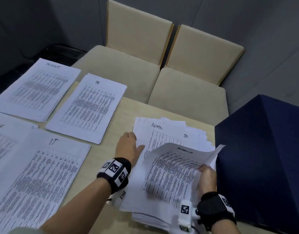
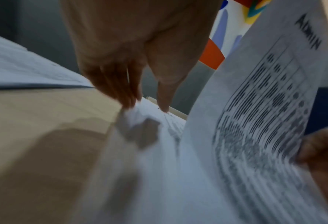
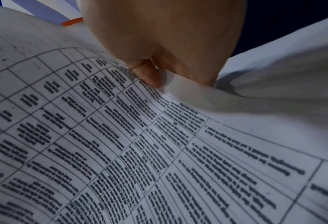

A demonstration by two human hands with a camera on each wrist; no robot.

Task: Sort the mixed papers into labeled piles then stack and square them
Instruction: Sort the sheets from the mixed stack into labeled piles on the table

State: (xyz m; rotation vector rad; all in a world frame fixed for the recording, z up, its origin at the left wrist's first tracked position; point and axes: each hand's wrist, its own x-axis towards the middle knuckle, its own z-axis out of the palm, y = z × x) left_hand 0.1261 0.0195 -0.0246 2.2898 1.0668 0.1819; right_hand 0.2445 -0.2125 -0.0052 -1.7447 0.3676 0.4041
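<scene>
A loose mixed pile (image 1: 164, 132) lies at the table's right, its top sheet marked ADMIN and 30. My right hand (image 1: 204, 168) pinches the right edge of a printed sheet (image 1: 172, 171) headed ADMIN and holds it curved above that pile; the thumb (image 3: 147, 75) lies on the print. My left hand (image 1: 131, 142) rests with straight fingers (image 2: 124, 97) at the pile's left edge, thumb on the paper. Sorted piles lie to the left: TASKUS (image 1: 35, 88), HR (image 1: 88, 108), IT (image 1: 40, 174), and one at the far left (image 1: 2, 137) with a cut-off label.
A tall navy box (image 1: 263, 157) stands right beside the mixed pile and my right hand. Beige chairs (image 1: 187, 92) are pushed up against the table's far edge. Bare tabletop (image 1: 115, 132) shows between the HR pile and the mixed pile.
</scene>
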